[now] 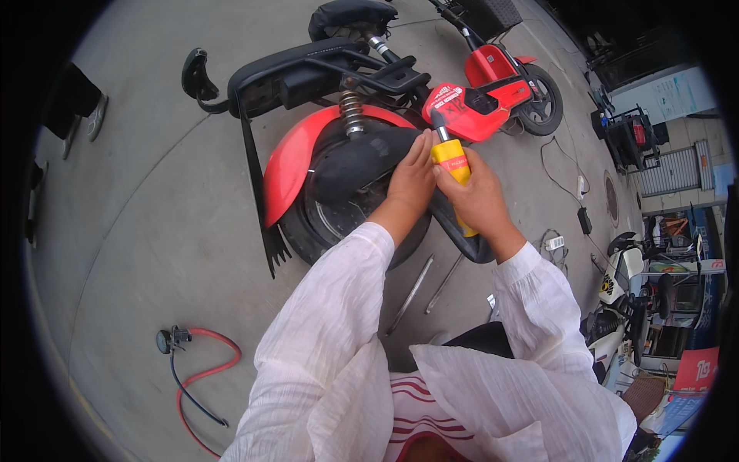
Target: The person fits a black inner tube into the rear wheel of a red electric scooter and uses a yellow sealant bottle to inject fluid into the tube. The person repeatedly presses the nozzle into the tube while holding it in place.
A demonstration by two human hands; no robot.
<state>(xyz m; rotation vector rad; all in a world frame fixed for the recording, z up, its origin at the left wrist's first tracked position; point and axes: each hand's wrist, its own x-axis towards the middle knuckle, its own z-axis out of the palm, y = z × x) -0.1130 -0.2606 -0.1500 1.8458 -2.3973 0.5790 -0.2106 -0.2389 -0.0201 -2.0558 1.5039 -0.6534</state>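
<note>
So the bike (462, 114) looks to be upright on the concrete, rear wheel (295, 232) nearest the person and in place under the red fender (294, 166). The black tube (358, 165) bulges out on the near side of that wheel, and a loop of it runs on under both hands. My guess is it's pulled out this way so a stretch of it can be worked without taking the wheel off.

Left hand (412, 181) is laid over the tube, fingers straight and together, probably to keep it from rolling around. The thumb is hidden, so I can't tell if it's pinching anything underneath. Right hand (479, 194) is wrapped round the yellow tool (451, 162), with the metal neck and dark tip poking out beyond the fingers. That's a full-fist grip, I'd say for control. The left fingertips are right beside the neck; can't tell if the tip touches anything.

Two metal bars, one (412, 292) and another (444, 284), lie between wheel and person, likely there to be in easy reach. The gauge (164, 341) and its red hose (206, 376) are off toward the concrete's near left, well clear of the hands. Over by its right edge, on the shopfront side, there's a black charger (585, 221) with cable.
</note>
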